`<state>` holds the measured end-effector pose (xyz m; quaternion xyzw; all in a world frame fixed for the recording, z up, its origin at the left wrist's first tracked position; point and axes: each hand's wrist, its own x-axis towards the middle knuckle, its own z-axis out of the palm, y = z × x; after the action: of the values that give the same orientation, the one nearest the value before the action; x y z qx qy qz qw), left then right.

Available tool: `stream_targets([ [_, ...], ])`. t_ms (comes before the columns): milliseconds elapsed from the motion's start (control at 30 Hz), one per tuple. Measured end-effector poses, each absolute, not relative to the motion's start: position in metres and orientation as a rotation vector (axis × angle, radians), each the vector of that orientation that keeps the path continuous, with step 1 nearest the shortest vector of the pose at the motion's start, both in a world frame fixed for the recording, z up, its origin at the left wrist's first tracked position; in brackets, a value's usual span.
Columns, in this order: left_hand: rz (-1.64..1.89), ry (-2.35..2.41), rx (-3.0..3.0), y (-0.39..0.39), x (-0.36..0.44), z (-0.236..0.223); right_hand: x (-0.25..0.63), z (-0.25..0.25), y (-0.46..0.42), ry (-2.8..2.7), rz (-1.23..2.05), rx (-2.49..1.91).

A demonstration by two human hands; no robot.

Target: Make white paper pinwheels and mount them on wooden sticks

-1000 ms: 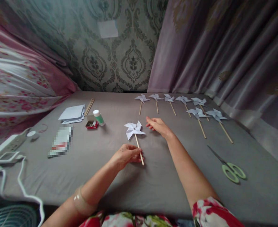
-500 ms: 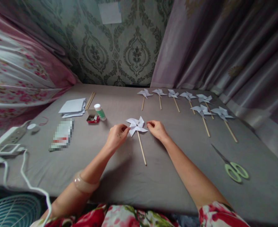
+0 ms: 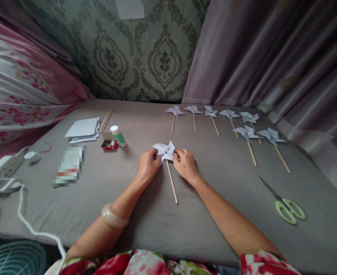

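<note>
A white paper pinwheel (image 3: 166, 152) on a wooden stick (image 3: 172, 181) lies in front of me, its stick pointing toward me. At the pinwheel's left side, my left hand (image 3: 149, 164) has its fingers closed on a paper blade. My right hand (image 3: 184, 163) pinches the blade on the right side, covering its tip. A small dark pin head shows at the pinwheel's centre. Several finished-looking pinwheels (image 3: 250, 133) lie in rows at the back right of the cloth-covered table (image 3: 220, 183).
Green-handled scissors (image 3: 285, 206) lie at the right. On the left are a glue stick (image 3: 118, 136), a red box of small metal pieces (image 3: 109, 144), folded paper (image 3: 84, 130), wooden sticks (image 3: 105, 120), a blurred packet (image 3: 69, 166) and a white power strip (image 3: 4, 168) with cables.
My right hand has moved left onto the pinwheel's right blade. My left hand has come slightly closer on its side. The pinwheel stays in nearly the same place.
</note>
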<state>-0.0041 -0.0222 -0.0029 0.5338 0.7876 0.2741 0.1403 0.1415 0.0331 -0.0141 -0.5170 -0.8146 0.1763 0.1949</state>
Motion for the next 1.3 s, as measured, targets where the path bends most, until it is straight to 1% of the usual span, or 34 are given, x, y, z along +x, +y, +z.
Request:
stream_targets([
  [433, 0.814, 2.376, 1.621, -0.021, 0.002, -0.008, 0.139, -0.016, 0.03, -2.284, 0.439, -1.418],
  [967, 0.889, 2.316, 1.676, -0.017, 0.003, -0.014, 0.139, -0.021, 0.031, -2.294, 0.429, -1.312],
  [1133, 0.947, 2.263, 1.69, -0.018, 0.0, -0.014, 0.142, -0.02, 0.033, -2.268, 0.482, -1.288],
  [1300, 0.905, 2.183, 1.659, -0.023, -0.002, -0.008, 0.147, -0.016, 0.035, -2.264, 0.58, -1.212],
])
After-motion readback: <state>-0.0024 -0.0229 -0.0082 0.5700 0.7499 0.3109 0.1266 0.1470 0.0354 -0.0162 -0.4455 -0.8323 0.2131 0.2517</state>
